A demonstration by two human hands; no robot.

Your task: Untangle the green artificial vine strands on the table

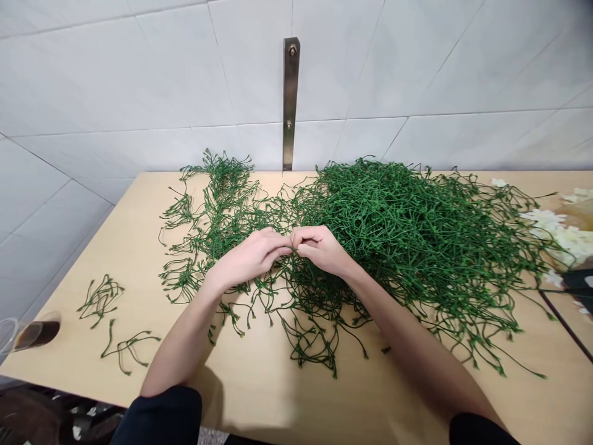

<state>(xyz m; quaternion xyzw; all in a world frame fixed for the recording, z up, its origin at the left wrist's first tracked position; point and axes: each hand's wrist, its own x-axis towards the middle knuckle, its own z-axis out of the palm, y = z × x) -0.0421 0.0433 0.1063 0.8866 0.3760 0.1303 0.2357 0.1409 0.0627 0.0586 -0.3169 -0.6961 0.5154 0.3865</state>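
"Green artificial stems; where are they heaped?"

"Right of centre on the surface; smaller clusters spread leftward; the left hand and right hand meet at the heap's left edge."

"And their fingers?"

"Narrow, tips together; I cannot tell whether they pinch a stem; white flowers lie far right; a cup of dark drink sits far left."

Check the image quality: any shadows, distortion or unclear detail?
Head view: soft shadows lie on the tabletop beside the left forearm; head view: the cup at the left edge looks stretched, probably by a wide lens; head view: the green stems read fairly sharp, but detail between the fingertips is unclear.
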